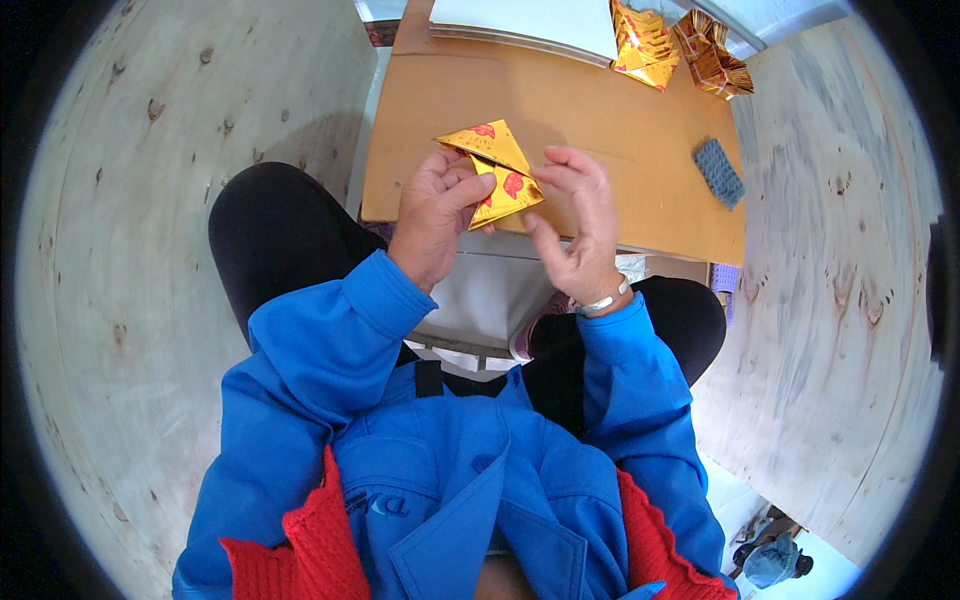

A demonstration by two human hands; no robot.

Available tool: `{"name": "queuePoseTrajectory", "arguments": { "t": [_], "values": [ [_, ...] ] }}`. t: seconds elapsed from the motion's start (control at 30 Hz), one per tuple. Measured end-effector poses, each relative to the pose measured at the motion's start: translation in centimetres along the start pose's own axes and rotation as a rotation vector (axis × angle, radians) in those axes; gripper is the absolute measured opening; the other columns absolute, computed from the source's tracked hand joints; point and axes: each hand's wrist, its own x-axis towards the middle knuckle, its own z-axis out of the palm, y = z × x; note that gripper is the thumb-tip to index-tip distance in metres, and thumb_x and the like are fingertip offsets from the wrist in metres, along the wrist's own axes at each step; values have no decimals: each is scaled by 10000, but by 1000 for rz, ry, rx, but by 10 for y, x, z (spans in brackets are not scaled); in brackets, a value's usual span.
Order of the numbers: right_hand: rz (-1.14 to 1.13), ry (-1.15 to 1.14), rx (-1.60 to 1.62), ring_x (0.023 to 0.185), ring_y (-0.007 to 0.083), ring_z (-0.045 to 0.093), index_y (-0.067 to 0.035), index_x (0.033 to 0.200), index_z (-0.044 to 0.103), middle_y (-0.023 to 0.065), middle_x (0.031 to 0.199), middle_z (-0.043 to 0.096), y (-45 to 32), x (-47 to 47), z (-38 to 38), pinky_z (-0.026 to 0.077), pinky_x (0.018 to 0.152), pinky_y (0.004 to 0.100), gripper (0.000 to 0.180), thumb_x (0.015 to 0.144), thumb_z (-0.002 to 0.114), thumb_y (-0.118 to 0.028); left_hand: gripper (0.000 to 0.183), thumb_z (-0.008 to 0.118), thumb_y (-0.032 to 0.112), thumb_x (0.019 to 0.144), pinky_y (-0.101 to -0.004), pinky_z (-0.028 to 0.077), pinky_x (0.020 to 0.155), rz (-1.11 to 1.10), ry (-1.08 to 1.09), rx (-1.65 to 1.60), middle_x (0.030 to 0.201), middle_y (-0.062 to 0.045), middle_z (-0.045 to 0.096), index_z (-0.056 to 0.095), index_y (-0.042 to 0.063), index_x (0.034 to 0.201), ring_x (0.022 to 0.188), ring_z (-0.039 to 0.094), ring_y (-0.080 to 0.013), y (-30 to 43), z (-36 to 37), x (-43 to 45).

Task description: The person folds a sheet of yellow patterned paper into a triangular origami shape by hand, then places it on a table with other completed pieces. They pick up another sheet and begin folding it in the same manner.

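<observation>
A folded piece of gold foil paper (517, 187) with red printed motifs is held above the near edge of a small brown table (480, 90). My left hand (441, 202) grips its left side, the thumb pressed on top and the other fingers beneath. The paper has triangular flaps, with a dark gap between the upper flap and the lower part. My right hand (577, 217) is just to the right, fingers apart and curved toward the paper. Its fingertips are close to the right corner; whether one touches it I cannot tell.
A stack of white sheets or boards (525, 26) lies at the table's far side. Beside it are folded gold papers (646, 49) and a tied bundle of them (712, 56). A grey-blue sponge-like block (718, 173) rests at the right edge. Wooden panels (847, 225) flank both sides.
</observation>
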Motion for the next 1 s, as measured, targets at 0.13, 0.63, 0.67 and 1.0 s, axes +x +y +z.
{"name": "queuePoseTrajectory", "arguments": {
  "t": [0.13,0.63,0.67,1.0],
  "values": [
    [-248,-80,-167,917,343,583,-40,1034,660,131,965,636,6,2,0,467,806,418,333,710,696,28,423,617,153,929,-251,517,607,-46,-60,-58,1084,-88,648,466,30,1305,854,641,-137,2,-1,-3],
    [710,27,896,780,43,563,-39,980,683,-11,892,680,14,-1,-7,447,706,214,85,916,676,-94,230,686,74,891,-280,542,801,90,-93,183,1030,-77,709,642,17,1109,884,664,-127,7,-4,1],
    [710,12,899,784,42,570,-38,980,687,-7,894,685,14,-2,-7,449,705,215,89,916,677,-98,212,683,72,892,-273,549,778,68,-81,169,1005,-72,717,650,19,1095,861,668,-124,8,-4,0],
    [769,44,897,770,51,594,-20,918,710,12,873,696,10,-2,-2,478,713,222,82,911,682,-97,214,664,125,921,-266,584,643,47,-73,181,1013,-86,715,655,19,1107,841,692,-139,6,3,-5]
  ]
}}
